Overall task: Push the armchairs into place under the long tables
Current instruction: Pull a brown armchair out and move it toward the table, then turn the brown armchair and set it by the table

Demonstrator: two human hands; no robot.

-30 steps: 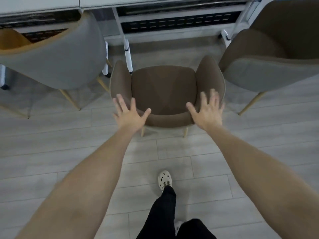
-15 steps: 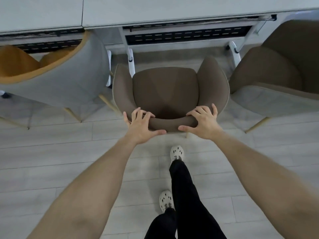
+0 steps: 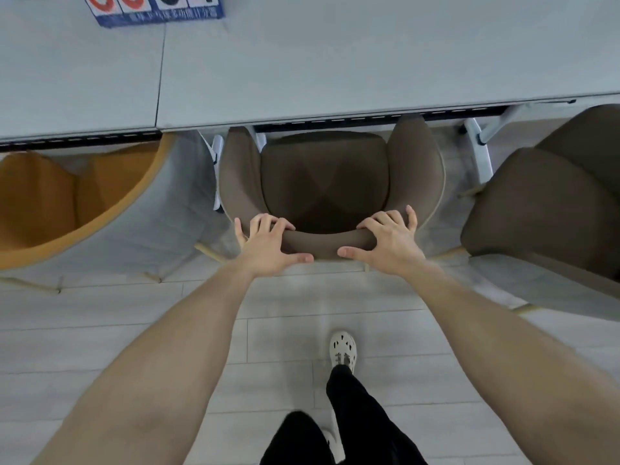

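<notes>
A brown armchair [image 3: 323, 186] stands straight ahead, its front edge and armrest tips just under the edge of the long grey table [image 3: 335, 68]. My left hand [image 3: 268, 246] grips the left part of its curved backrest top, fingers over the rim and thumb behind. My right hand [image 3: 389, 245] grips the right part the same way. An orange-lined grey armchair [image 3: 100, 209] sits to the left, partly under the table. Another brown armchair [image 3: 543, 209] stands to the right, angled and mostly outside the table edge.
White table legs [image 3: 479, 152] stand between the middle and right chairs, and another leg [image 3: 216, 152] stands beside the left armrest. A blue printed sheet [image 3: 154, 8] lies on the tabletop. My white shoe [image 3: 342, 350] is on the pale wood floor behind the chair.
My open hands came down and closed on the backrest. The brown armchair has since slid forward, so its front now sits under the table edge, and I have stepped closer.
</notes>
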